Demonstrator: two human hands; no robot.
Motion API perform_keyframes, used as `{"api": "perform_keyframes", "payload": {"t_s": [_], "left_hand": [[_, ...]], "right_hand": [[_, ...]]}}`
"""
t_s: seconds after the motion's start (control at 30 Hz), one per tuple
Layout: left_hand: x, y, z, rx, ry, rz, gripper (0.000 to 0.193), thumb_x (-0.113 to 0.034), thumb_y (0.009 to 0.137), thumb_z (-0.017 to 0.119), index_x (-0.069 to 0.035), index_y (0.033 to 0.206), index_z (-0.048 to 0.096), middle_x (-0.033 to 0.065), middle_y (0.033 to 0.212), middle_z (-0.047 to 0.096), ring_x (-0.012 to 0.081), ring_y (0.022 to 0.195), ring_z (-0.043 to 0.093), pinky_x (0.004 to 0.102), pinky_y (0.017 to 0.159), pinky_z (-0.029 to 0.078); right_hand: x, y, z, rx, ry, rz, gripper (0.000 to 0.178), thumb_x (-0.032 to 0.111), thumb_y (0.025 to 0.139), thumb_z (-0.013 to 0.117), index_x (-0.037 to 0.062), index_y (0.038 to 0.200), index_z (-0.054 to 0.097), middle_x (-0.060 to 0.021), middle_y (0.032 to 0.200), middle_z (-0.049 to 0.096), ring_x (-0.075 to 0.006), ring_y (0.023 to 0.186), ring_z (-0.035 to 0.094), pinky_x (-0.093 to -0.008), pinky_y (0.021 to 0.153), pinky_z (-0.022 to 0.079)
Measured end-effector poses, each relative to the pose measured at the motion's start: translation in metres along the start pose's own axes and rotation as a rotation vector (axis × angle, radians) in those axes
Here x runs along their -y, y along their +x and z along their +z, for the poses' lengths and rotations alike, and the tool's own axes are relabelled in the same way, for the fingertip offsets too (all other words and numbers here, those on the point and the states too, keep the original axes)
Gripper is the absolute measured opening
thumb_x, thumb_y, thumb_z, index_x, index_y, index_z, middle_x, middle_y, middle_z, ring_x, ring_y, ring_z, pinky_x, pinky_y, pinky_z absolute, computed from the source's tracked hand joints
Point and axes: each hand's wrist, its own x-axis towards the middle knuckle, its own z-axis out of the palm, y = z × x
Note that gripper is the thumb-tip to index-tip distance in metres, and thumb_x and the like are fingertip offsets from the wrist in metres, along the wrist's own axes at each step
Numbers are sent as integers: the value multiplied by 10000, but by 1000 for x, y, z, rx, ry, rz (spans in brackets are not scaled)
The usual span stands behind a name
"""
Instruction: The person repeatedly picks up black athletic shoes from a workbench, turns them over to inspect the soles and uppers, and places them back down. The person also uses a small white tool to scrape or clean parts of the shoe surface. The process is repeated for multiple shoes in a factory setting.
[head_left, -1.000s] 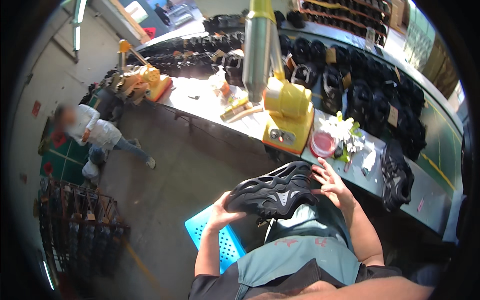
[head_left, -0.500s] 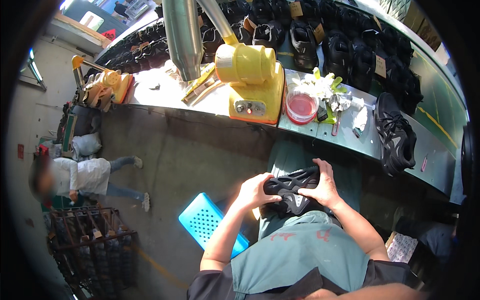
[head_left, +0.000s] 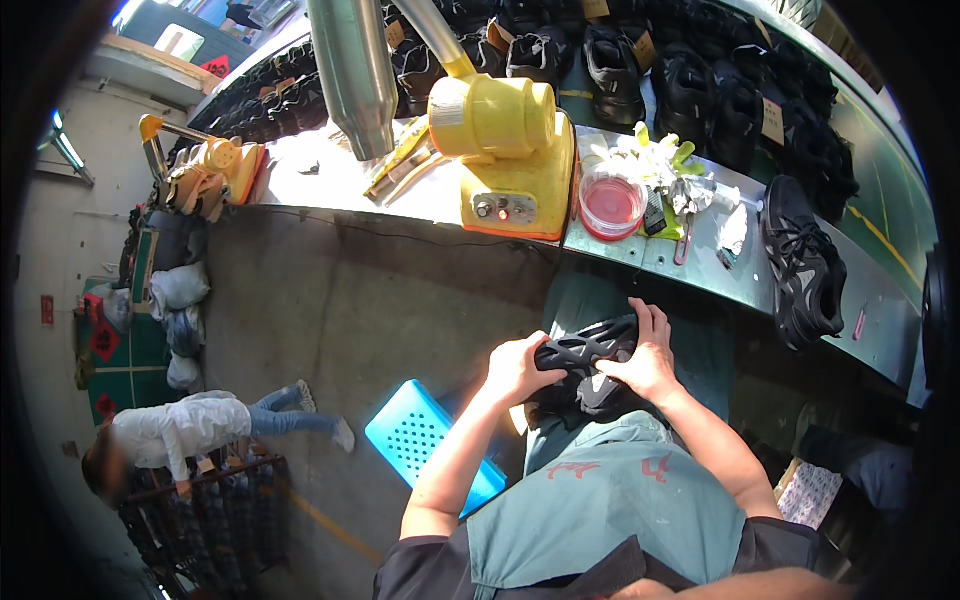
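Note:
A black sneaker (head_left: 588, 385) is held over my lap, against the green apron (head_left: 610, 465). My left hand (head_left: 516, 370) grips its left end, the thumb lying on the near side. Around the right end wraps my right hand (head_left: 645, 362), fingers on the far side and thumb pressing the shoe's upper surface. Ridged, lattice-like parts of the shoe show between the two thumbs. Another black sneaker (head_left: 803, 265) rests at the right of the bench, beside a small pink tool (head_left: 860, 323).
A yellow machine (head_left: 510, 165) with a metal nozzle (head_left: 355, 85) stands on the bench (head_left: 650, 258), left of a tub of pink liquid (head_left: 611, 205). Rows of black shoes (head_left: 685, 95) line the back. A blue perforated stool (head_left: 410, 430) is at my left; a person (head_left: 190, 430) walks by a rack (head_left: 225, 510).
The sneaker has turned slightly between my hands, its light side patch no longer showing as plainly. The person at the left has moved nearer, in front of the rack. My view has shifted slightly.

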Motion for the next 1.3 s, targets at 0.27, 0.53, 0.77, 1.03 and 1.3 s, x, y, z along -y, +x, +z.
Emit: {"api": "perform_keyframes", "payload": {"t_s": [0.27, 0.53, 0.77, 1.03, 1.3], "left_hand": [[19, 10, -15, 199, -199, 88, 825, -470, 682, 970, -38, 1313, 660, 192, 1219, 737, 359, 1133, 709, 432, 982, 560], [-16, 19, -5, 262, 48, 143, 897, -647, 688, 890, -2, 1278, 691, 212, 1071, 764, 376, 1036, 734, 440, 922, 575], [-47, 39, 2, 246, 263, 300, 799, -610, 728, 870, 18, 1188, 692, 200, 955, 748, 371, 920, 736, 440, 823, 582], [-133, 61, 6, 314, 68, 420, 824, -626, 761, 860, 52, 1191, 672, 237, 908, 728, 402, 885, 728, 469, 818, 567], [-194, 123, 91, 557, 52, 572, 797, -571, 731, 897, 27, 1213, 686, 253, 1016, 742, 415, 987, 723, 464, 882, 561]], "right_hand": [[-22, 11, -14, 115, 63, -189, 1201, 331, 580, 1000, 179, 1595, 375, -197, 1549, 381, -389, 1469, 388, -484, 1210, 406], [-33, -1, -21, 96, 216, -215, 939, 147, 603, 961, 56, 1434, 534, -184, 1309, 584, -357, 1235, 601, -434, 1094, 504], [-42, -6, -24, 28, 171, -162, 934, 203, 592, 953, 64, 1418, 542, -153, 1333, 611, -320, 1255, 612, -410, 1111, 493], [-53, -50, -132, 108, 976, 80, 1147, 54, 679, 942, 92, 1626, 296, -101, 1436, 539, -235, 1344, 538, -395, 1180, 433], [-159, -92, -143, -210, 1082, 184, 1056, 23, 663, 904, 110, 1570, 370, -75, 1410, 543, -229, 1331, 543, -392, 1176, 429]]}}
